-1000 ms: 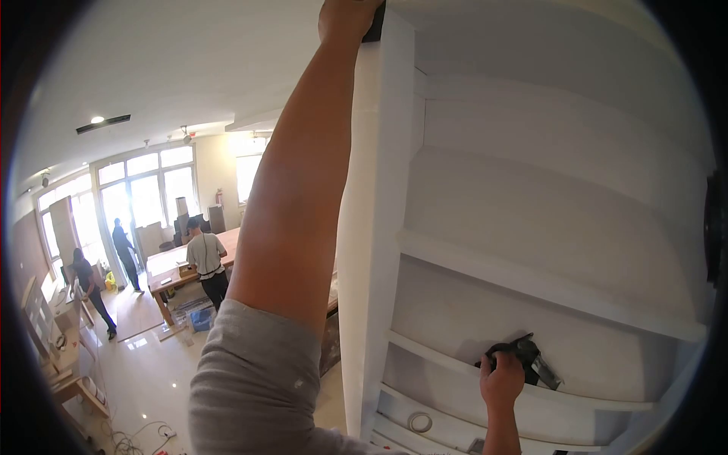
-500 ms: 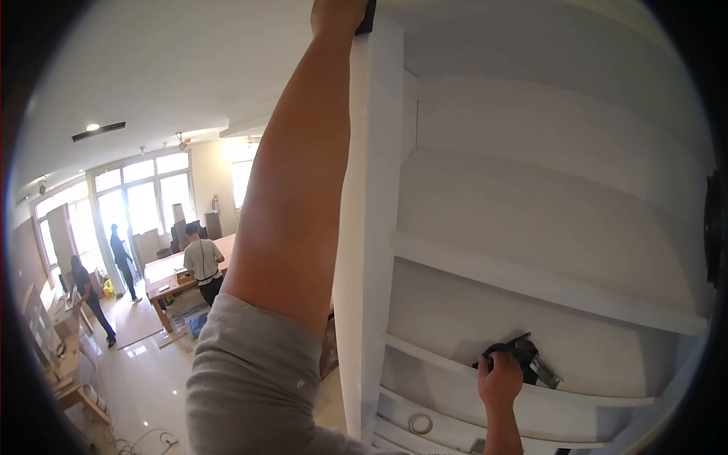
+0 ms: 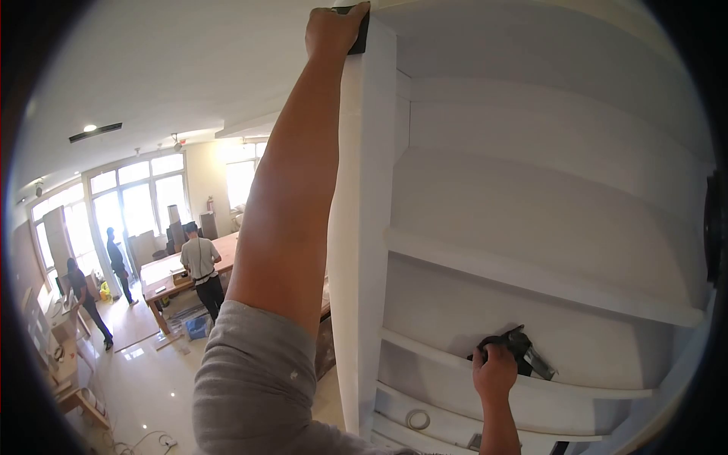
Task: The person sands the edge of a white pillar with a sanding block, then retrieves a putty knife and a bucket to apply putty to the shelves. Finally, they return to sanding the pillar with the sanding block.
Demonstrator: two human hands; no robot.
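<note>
My left hand (image 3: pixel 332 33) is raised high and closed on a flat black block (image 3: pixel 359 39). It holds the block against the top of the white cabinet's front edge (image 3: pixel 377 152). Lower right, my right hand (image 3: pixel 495 370) reaches into the cabinet with fingers bent over a black tool-like object (image 3: pixel 518 343) with a grey, shiny end. That object rests on a white shelf (image 3: pixel 591 390); its kind is partly hidden by my fingers.
A ring-shaped roll of tape (image 3: pixel 418 419) lies on a lower shelf. Behind my left arm, a person in a grey shirt (image 3: pixel 200 258) stands at a wooden worktable (image 3: pixel 159 290). Two more people are near the windows. A cable (image 3: pixel 155 438) runs over the shiny floor.
My left hand and the black block now sit lower in view, showing more fully. My right hand stays at the black object; the whole scene has shifted slightly left.
</note>
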